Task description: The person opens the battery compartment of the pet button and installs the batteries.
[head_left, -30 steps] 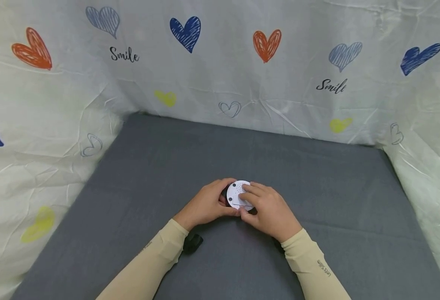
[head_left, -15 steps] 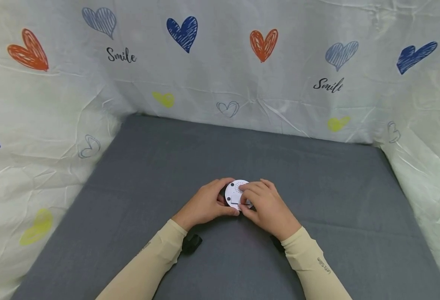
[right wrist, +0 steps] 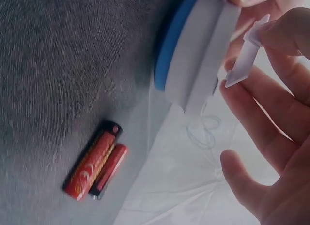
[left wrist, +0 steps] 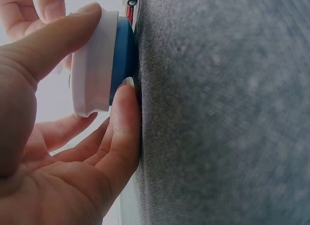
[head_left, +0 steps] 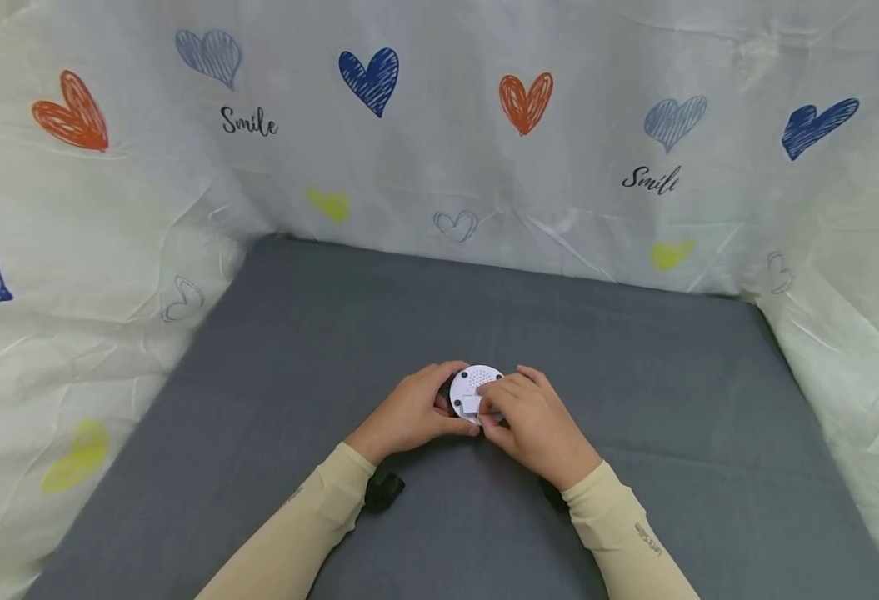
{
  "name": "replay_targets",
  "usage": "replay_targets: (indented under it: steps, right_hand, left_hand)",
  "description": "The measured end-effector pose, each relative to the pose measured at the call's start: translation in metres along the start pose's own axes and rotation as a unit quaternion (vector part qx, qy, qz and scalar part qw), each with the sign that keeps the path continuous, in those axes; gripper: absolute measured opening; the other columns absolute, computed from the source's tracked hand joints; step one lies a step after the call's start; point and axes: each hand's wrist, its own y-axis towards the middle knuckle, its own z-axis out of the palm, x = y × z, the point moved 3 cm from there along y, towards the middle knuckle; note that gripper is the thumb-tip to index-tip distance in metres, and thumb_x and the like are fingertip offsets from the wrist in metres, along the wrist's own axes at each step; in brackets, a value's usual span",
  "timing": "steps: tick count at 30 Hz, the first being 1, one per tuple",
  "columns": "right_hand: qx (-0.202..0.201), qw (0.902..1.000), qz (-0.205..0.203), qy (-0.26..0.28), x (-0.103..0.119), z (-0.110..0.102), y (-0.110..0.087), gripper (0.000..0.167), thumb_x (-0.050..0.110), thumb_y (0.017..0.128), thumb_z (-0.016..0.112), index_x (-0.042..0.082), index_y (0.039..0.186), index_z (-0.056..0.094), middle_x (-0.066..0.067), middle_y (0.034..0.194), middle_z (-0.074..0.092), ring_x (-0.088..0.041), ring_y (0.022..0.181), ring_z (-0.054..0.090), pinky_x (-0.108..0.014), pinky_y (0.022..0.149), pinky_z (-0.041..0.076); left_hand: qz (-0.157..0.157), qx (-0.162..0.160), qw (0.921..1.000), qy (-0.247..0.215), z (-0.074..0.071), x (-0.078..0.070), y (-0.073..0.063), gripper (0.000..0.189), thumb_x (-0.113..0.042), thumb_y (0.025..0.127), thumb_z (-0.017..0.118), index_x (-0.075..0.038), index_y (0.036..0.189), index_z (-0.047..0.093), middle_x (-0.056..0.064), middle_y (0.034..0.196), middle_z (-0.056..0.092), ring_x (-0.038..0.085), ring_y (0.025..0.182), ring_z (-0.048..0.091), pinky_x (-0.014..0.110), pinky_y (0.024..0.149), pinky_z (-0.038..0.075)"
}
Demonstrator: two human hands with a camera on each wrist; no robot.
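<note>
My left hand [head_left: 412, 408] grips a round white device with a blue lower part [left wrist: 92, 75], thumb on the white casing. Its upturned white face [head_left: 471, 382] shows small holes and dark round feet, and the blue side is down against the cloth. My right hand [head_left: 536, 425] is over the near right of that face and hides part of it. Between its thumb and fingers it pinches a small white battery cover [right wrist: 246, 59], seen in the right wrist view lifted away from the device.
Two red-and-black batteries, a larger [right wrist: 92, 162] and a smaller one [right wrist: 110, 171], lie side by side on the grey cloth [head_left: 379, 317]. A white curtain [head_left: 439, 125] printed with hearts surrounds the surface. Dark wrist camera mounts [head_left: 384, 492] hang below the wrists.
My right fingers have drawn together from resting on the device's face to a pinch, and the cover has come off it. The left hand keeps its hold in place.
</note>
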Motion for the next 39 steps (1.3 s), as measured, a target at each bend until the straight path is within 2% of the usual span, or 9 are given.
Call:
replay_targets:
  steps: [3, 9, 16, 22, 26, 29, 33, 36, 39]
  right_hand:
    - [0.005, 0.9998, 0.02, -0.003, -0.008, -0.006, -0.008, 0.017, 0.009, 0.092, 0.083, 0.017, 0.098, 0.07, 0.006, 0.093, 0.072, -0.014, 0.096, 0.071, -0.06, 0.113, 0.05]
    - [-0.003, 0.9956, 0.091, -0.022, -0.039, -0.023, -0.039, 0.021, 0.007, 0.09, 0.085, 0.019, 0.091, 0.067, 0.003, 0.103, 0.079, -0.016, 0.096, 0.074, -0.062, 0.113, 0.048]
    - [0.041, 0.9777, 0.196, -0.063, -0.068, -0.034, -0.088, 0.019, 0.005, 0.088, 0.087, 0.018, 0.091, 0.073, 0.0, 0.099, 0.08, -0.023, 0.098, 0.072, -0.065, 0.113, 0.045]
    - [0.071, 0.9696, 0.224, -0.067, -0.076, -0.04, -0.106, 0.02, 0.005, 0.088, 0.087, 0.017, 0.087, 0.071, -0.002, 0.101, 0.079, -0.024, 0.092, 0.072, -0.067, 0.109, 0.047]
    - [0.079, 0.9679, 0.233, -0.053, -0.079, -0.042, -0.104, 0.019, 0.006, 0.088, 0.087, 0.017, 0.086, 0.072, -0.003, 0.101, 0.08, -0.023, 0.086, 0.071, -0.067, 0.108, 0.048]
    - [0.083, 0.9668, 0.238, -0.043, -0.081, -0.043, -0.095, 0.016, 0.011, 0.09, 0.086, 0.018, 0.087, 0.073, -0.002, 0.1, 0.08, -0.023, 0.089, 0.072, -0.066, 0.11, 0.047]
    - [0.082, 0.9711, 0.222, -0.034, -0.079, -0.036, -0.07, 0.009, 0.016, 0.093, 0.086, 0.017, 0.092, 0.076, -0.001, 0.097, 0.079, -0.023, 0.089, 0.072, -0.058, 0.107, 0.052]
    - [0.082, 0.9744, 0.207, -0.032, -0.076, -0.025, -0.044, 0.007, 0.017, 0.093, 0.086, 0.015, 0.096, 0.08, -0.002, 0.096, 0.079, -0.023, 0.088, 0.072, -0.053, 0.097, 0.057]
    - [0.09, 0.9726, 0.212, -0.036, -0.074, -0.014, -0.026, 0.01, 0.017, 0.091, 0.088, 0.013, 0.098, 0.082, -0.003, 0.095, 0.079, -0.024, 0.087, 0.072, -0.05, 0.087, 0.058]
  left_hand:
    - [-0.008, 0.004, 1.0, -0.001, 0.004, 0.001, 0.001, 0.091, -0.046, 0.083, 0.095, -0.024, 0.16, 0.051, 0.0, 0.13, 0.066, 0.007, 0.085, 0.063, 0.03, 0.079, 0.055]
    - [-0.029, 0.0, 0.9996, -0.002, 0.006, 0.002, 0.004, 0.095, -0.044, 0.08, 0.097, -0.026, 0.16, 0.05, -0.002, 0.13, 0.064, 0.006, 0.086, 0.065, 0.031, 0.081, 0.057]
    - [-0.042, 0.001, 0.9991, 0.006, 0.006, 0.004, 0.004, 0.095, -0.043, 0.079, 0.098, -0.025, 0.16, 0.051, -0.002, 0.127, 0.064, 0.007, 0.087, 0.064, 0.03, 0.082, 0.056]
    - [-0.039, 0.0, 0.9992, 0.007, 0.007, 0.003, 0.007, 0.095, -0.045, 0.079, 0.098, -0.027, 0.16, 0.05, -0.003, 0.127, 0.064, 0.007, 0.089, 0.065, 0.03, 0.084, 0.056]
    - [-0.036, -0.001, 0.9993, 0.006, 0.007, 0.002, 0.007, 0.095, -0.045, 0.079, 0.098, -0.027, 0.16, 0.05, -0.004, 0.132, 0.064, 0.006, 0.089, 0.065, 0.03, 0.085, 0.056]
    - [-0.035, 0.0, 0.9994, 0.006, 0.006, 0.001, 0.006, 0.094, -0.045, 0.08, 0.098, -0.027, 0.159, 0.051, -0.003, 0.133, 0.063, 0.005, 0.089, 0.066, 0.03, 0.086, 0.057]
    - [-0.039, 0.003, 0.9992, 0.009, 0.005, 0.0, 0.006, 0.095, -0.044, 0.08, 0.098, -0.026, 0.16, 0.05, -0.002, 0.133, 0.063, 0.005, 0.089, 0.066, 0.03, 0.086, 0.057]
    - [-0.04, 0.0, 0.9991, 0.011, 0.003, -0.001, 0.004, 0.095, -0.044, 0.08, 0.097, -0.025, 0.16, 0.05, 0.0, 0.136, 0.063, 0.005, 0.089, 0.065, 0.03, 0.086, 0.058]
    - [-0.037, 0.002, 0.9993, 0.007, 0.004, -0.002, 0.003, 0.095, -0.045, 0.08, 0.097, -0.024, 0.16, 0.05, 0.001, 0.137, 0.063, 0.005, 0.088, 0.065, 0.031, 0.086, 0.057]
